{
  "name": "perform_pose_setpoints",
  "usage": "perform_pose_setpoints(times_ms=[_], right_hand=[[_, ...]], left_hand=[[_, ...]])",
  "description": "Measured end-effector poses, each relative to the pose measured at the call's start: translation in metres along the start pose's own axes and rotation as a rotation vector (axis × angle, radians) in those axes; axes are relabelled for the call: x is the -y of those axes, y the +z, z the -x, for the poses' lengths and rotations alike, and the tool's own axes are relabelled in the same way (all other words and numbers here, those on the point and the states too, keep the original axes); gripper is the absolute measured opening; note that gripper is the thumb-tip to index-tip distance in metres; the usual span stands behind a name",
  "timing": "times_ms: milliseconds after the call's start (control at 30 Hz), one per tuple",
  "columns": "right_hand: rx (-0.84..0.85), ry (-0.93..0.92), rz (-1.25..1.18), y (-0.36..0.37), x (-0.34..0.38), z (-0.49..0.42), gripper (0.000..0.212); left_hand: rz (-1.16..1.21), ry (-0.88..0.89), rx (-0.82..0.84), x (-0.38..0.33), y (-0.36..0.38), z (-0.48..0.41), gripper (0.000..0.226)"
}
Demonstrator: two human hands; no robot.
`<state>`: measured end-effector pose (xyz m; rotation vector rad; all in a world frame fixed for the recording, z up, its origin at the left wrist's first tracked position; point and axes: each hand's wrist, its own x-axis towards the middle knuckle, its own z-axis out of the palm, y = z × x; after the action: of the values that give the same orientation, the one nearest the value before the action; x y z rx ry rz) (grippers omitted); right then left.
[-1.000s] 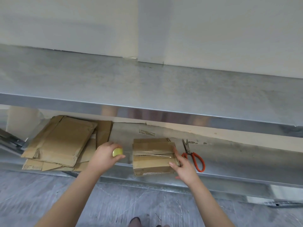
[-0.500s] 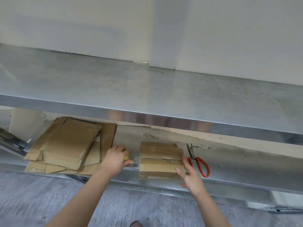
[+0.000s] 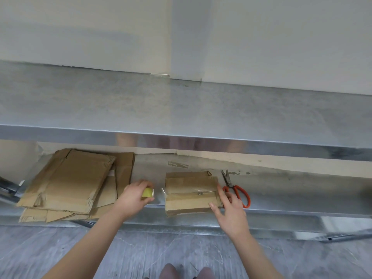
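Head view: the cardboard box point(image 3: 191, 190) sits at the front edge of the lower shelf point(image 3: 291, 198). The left hand point(image 3: 133, 198) curls round a yellow tape roll point(image 3: 147, 192) just left of the box. The right hand point(image 3: 229, 212) lays straight, spread fingers on the box's right end, beside the red-handled scissors point(image 3: 237, 190).
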<state>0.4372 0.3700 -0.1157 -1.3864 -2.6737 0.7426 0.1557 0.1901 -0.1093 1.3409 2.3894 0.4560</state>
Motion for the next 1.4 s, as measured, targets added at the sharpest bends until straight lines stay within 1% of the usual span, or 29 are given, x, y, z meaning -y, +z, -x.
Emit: perform_pose_setpoints(times_ms=[100,233,267,433,533,600,667,700,733,800,900,1000,1067,1100,1133,1167,1200,1233,1267,1367,1400], right_hand=[[-0.042,-0.006,-0.019,-0.004,-0.004,0.004,0.062],[-0.175,0.061,0.0,-0.011,-0.029,0.004,0.049],[-0.182,0.086,0.019,-0.012,-0.036,0.003,0.049],[-0.037,0.183,0.281,-0.012,-0.052,-0.015,0.054],[-0.018,0.226,0.327,-0.007,-0.051,-0.026,0.055],[-0.009,0.256,0.363,-0.005,-0.051,-0.032,0.052],[-0.051,0.221,0.39,-0.006,-0.05,-0.036,0.043],[-0.08,0.165,0.371,-0.009,-0.05,-0.036,0.034],[-0.115,0.115,0.363,-0.01,-0.051,-0.035,0.031],[-0.226,0.029,0.375,-0.012,-0.056,-0.034,0.036],[-0.194,0.021,0.423,-0.016,-0.063,-0.032,0.035],[-0.141,0.074,0.479,-0.024,-0.063,-0.021,0.047],[-0.223,0.049,0.387,-0.025,-0.062,-0.004,0.053],[-0.266,0.051,0.349,-0.025,-0.06,0.007,0.052],[-0.263,0.08,0.303,-0.026,-0.056,0.016,0.048],[-0.255,0.119,0.246,-0.027,-0.051,0.024,0.044],[-0.236,0.198,0.179,-0.025,-0.046,0.031,0.042],[-0.211,0.272,0.121,-0.023,-0.04,0.04,0.041],[-0.218,0.305,0.075,-0.021,-0.031,0.051,0.042],[-0.318,0.272,-0.023,-0.013,0.008,0.086,0.041],[-0.327,0.261,-0.045,-0.009,0.024,0.096,0.039]], left_hand=[[-0.036,0.0,-0.005,-0.002,0.0,-0.001,0.035],[-0.031,-0.011,-0.014,-0.004,0.0,0.001,0.034],[-0.026,-0.016,-0.02,-0.005,0.0,0.002,0.034],[0.006,-0.047,-0.046,-0.007,-0.001,0.006,0.036],[0.014,-0.074,-0.026,-0.009,-0.003,0.006,0.044],[0.015,-0.083,-0.013,-0.011,-0.003,0.004,0.043],[0.02,-0.089,-0.008,-0.012,-0.003,0.004,0.039],[0.022,-0.091,-0.008,-0.013,-0.002,0.004,0.037],[0.021,-0.096,-0.002,-0.013,-0.002,0.004,0.036],[0.019,-0.103,0.006,-0.013,-0.001,0.004,0.035],[0.036,-0.104,-0.01,-0.013,-0.002,0.003,0.032],[0.043,-0.077,-0.019,-0.014,-0.002,0.001,0.032],[0.048,-0.067,0.0,-0.014,-0.002,0.002,0.032],[0.055,-0.059,0.013,-0.013,-0.002,0.002,0.032],[0.065,-0.052,0.027,-0.012,-0.003,0.002,0.031],[0.078,-0.046,0.038,-0.012,-0.005,0.002,0.031],[0.095,-0.037,0.044,-0.011,-0.008,0.0,0.031],[0.116,-0.026,0.045,-0.01,-0.011,-0.001,0.031],[0.136,-0.02,0.046,-0.009,-0.013,-0.002,0.031],[0.161,-0.01,0.07,-0.005,-0.016,-0.002,0.031],[0.162,-0.002,0.083,-0.004,-0.016,-0.002,0.031]])
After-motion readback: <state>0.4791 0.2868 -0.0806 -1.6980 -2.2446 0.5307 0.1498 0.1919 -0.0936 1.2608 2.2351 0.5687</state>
